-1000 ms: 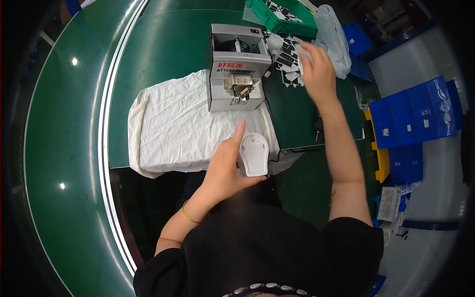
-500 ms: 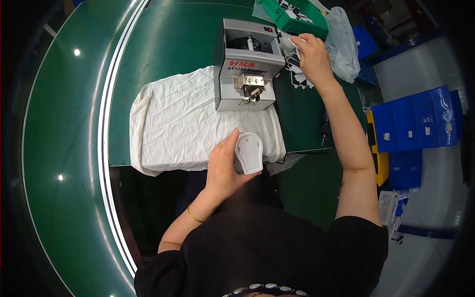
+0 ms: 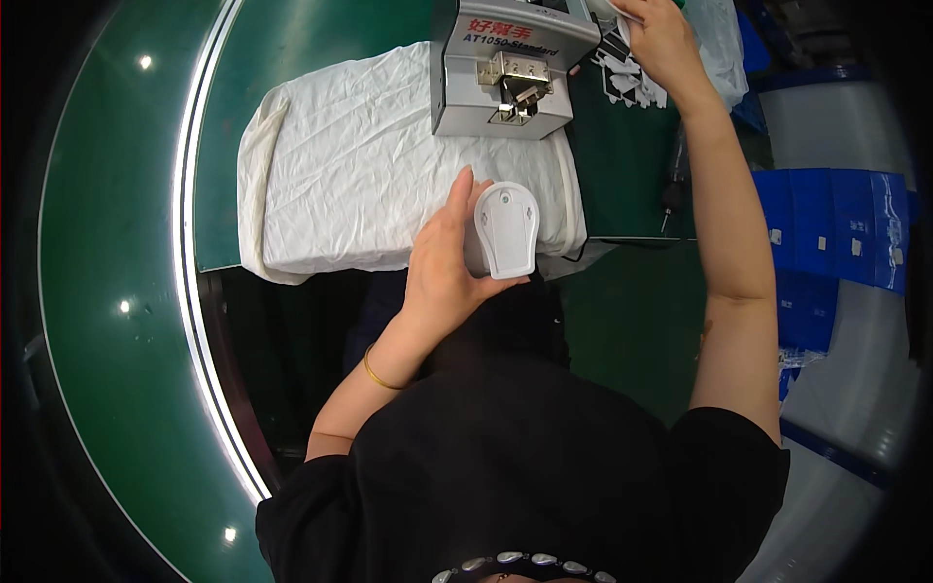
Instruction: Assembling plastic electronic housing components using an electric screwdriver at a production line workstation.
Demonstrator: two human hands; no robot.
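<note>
White plastic shell [image 3: 507,233]: in the left hand [image 3: 439,267], recessed side facing the camera, narrow end toward six o'clock. The left hand grips it from eight o'clock, thumb below. White cloth [image 3: 350,180]: ten o'clock of the shell. Grey machine [image 3: 466,92] with metal fixture: twelve o'clock. Right hand [image 3: 666,47]: one o'clock, fingers closed on a white piece [image 3: 625,27], largely hidden. Black-and-white parts [image 3: 630,83]: just below that hand. Blue bins [image 3: 816,233]: three o'clock.
</note>
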